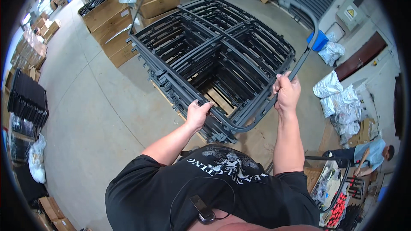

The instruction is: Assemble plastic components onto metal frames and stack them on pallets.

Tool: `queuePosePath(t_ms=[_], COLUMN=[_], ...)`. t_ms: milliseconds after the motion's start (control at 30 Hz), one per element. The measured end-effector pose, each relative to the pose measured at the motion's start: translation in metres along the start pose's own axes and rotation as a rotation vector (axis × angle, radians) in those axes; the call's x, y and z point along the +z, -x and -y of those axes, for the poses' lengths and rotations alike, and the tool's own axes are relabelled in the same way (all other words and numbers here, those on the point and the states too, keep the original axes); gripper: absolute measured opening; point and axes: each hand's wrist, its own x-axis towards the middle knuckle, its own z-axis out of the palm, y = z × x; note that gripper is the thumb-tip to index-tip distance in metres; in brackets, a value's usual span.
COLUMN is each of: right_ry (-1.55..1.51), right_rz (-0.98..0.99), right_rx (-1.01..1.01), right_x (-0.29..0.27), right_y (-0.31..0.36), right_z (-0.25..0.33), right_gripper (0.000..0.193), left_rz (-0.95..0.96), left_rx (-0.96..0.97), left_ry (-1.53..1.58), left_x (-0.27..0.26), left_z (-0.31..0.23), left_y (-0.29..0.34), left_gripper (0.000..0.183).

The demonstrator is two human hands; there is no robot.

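My two hands hold a large black rectangular frame with rounded corners, tilted up over a stack. My left hand is closed around its near side. On the right side, my right hand grips the frame, fingers curled over the rail. Beneath and beyond it lies a stack of black frames with crossbars, layered on a wooden pallet. The held frame's near corner overlaps the stack in view; I cannot tell whether they touch.
Large cardboard boxes stand beyond the stack at the left. Silvery sacks and a blue bin line the right wall. A person in a blue shirt bends at the lower right. Black stacked parts sit far left on the concrete floor.
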Motion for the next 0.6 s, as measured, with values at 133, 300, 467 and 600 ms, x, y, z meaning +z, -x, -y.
queuePosePath(t_ms=[133,300,467,600], right_ry=[0.083,0.130,0.189,0.253], right_rz=[0.068,-0.074,-0.300,-0.398], right_rx=[-0.254,-0.424,-0.573,-0.730], right_x=[-0.008,-0.074,-0.130,-0.170], right_y=[0.057,0.115,0.185,0.262], right_z=[0.080,0.147,0.185,0.216], right_gripper=[0.017,0.018,0.017,0.013], left_rz=[0.150,0.474,0.714,0.952], left_rx=[0.063,0.030,0.100,0.076], left_ry=[0.014,0.071,-0.007,-0.055], left_x=[0.032,0.092,0.153,0.209], left_z=[0.015,-0.002,0.001,0.015], left_y=[0.023,0.072,0.096,0.129], left_gripper=[0.018,0.019,0.019,0.020])
